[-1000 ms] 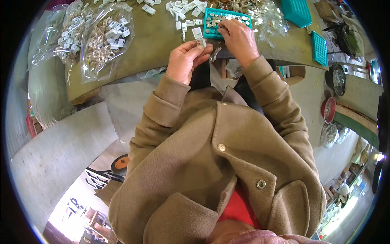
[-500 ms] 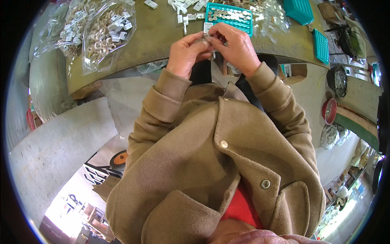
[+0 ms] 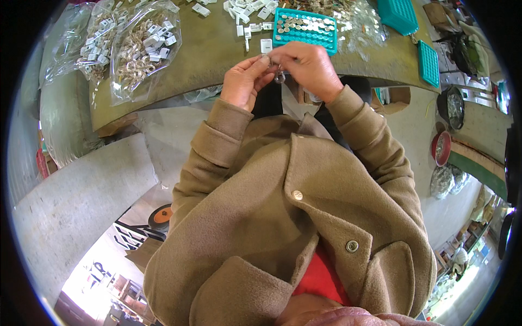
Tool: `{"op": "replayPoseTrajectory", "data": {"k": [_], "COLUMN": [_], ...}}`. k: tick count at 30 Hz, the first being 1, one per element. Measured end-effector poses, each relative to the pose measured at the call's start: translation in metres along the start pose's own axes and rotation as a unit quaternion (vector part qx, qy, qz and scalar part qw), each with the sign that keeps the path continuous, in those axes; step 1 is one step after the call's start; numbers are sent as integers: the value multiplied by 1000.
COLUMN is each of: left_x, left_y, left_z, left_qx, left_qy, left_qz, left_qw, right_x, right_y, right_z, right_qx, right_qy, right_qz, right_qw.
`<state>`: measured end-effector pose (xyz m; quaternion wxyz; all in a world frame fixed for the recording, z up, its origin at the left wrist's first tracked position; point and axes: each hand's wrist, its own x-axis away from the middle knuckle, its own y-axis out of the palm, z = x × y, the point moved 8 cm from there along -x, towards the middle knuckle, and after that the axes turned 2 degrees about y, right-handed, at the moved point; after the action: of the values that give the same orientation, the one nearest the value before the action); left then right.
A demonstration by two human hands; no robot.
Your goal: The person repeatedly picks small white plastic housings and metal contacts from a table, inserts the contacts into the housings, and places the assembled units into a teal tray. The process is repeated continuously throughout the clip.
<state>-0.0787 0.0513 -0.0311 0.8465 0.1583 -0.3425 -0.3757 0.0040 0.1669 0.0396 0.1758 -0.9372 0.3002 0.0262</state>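
My left hand (image 3: 243, 81) and my right hand (image 3: 310, 66) meet at the table's near edge, fingertips pinched together. Between them is a small shiny metal piece with a round, glassy-looking end (image 3: 280, 77) dangling below the right fingers. Its upper part is hidden by my fingertips. Just beyond the fingers a small white plastic piece (image 3: 266, 46) lies on the table. Right behind my right hand stands a teal tray (image 3: 293, 48) with rows of pockets, its far rows filled with small round silvery pieces (image 3: 305, 23).
Clear plastic bags (image 3: 144, 54) of white pieces and beige rings lie on the left of the greenish table (image 3: 212, 32). More white pieces (image 3: 247, 12) are scattered at the back. Loose clear bits (image 3: 367, 27), stacked teal trays (image 3: 398, 16) and another teal tray (image 3: 429, 63) lie right.
Both hands have come slightly down toward me, off the white piece behind them, which now shows fully. The round end of the metal piece hangs more plainly in sight.
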Motion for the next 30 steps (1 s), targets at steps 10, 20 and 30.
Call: {"op": "replayPoseTrajectory", "data": {"k": [10, 20, 30], "left_x": [-5, -3, 11], "left_y": [4, 9, 29], "left_z": [18, 19, 13], "left_qx": [-56, 0, -43], "left_qy": [23, 16, 2], "left_qz": [21, -7, -59], "left_qw": [998, 1000, 997], "right_x": [-29, -18, 14], "right_y": [2, -26, -12], "right_z": [1, -7, -45], "right_qx": [323, 87, 172], "right_qy": [-133, -49, -210], "right_qz": [66, 111, 116], "right_qw": [935, 989, 956]}}
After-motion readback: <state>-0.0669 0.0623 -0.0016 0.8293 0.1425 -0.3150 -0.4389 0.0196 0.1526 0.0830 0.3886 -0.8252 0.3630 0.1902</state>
